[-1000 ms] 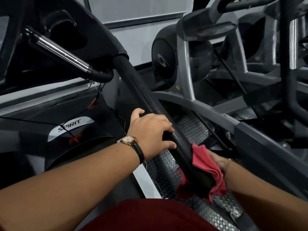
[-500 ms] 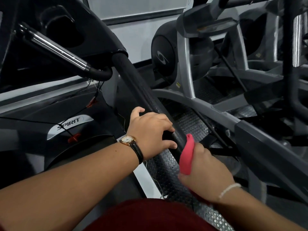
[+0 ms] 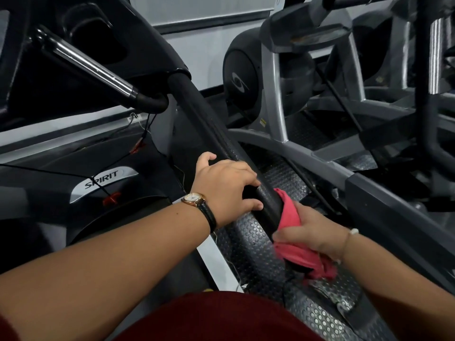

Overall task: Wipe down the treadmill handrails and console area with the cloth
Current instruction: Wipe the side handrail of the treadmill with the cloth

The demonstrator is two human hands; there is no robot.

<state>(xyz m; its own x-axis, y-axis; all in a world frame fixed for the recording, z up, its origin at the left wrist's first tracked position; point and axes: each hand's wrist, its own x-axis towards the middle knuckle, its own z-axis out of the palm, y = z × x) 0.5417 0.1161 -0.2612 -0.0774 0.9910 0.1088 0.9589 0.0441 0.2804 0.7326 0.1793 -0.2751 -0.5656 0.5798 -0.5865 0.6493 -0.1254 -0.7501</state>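
Note:
The treadmill's black padded right handrail (image 3: 209, 134) slopes from the console (image 3: 81, 45) at upper left down toward me. My left hand (image 3: 226, 190), with a watch on its wrist, grips the rail about midway. Just below it my right hand (image 3: 310, 232) holds a red cloth (image 3: 293, 247) wrapped around the rail's lower end. A chrome pulse grip bar (image 3: 91, 62) juts out under the console.
A silver SPIRIT badge (image 3: 103, 180) sits on the motor cover at left, with a red safety clip (image 3: 112, 196) and its cord. Studded rubber flooring (image 3: 248, 247) lies under the rail. Grey elliptical machines (image 3: 275, 70) crowd the right side close to the handrail.
My right hand with the cloth has slid along the rail's lower end, from beside the rail to wrapped around it just below my left hand. My left hand has kept its grip.

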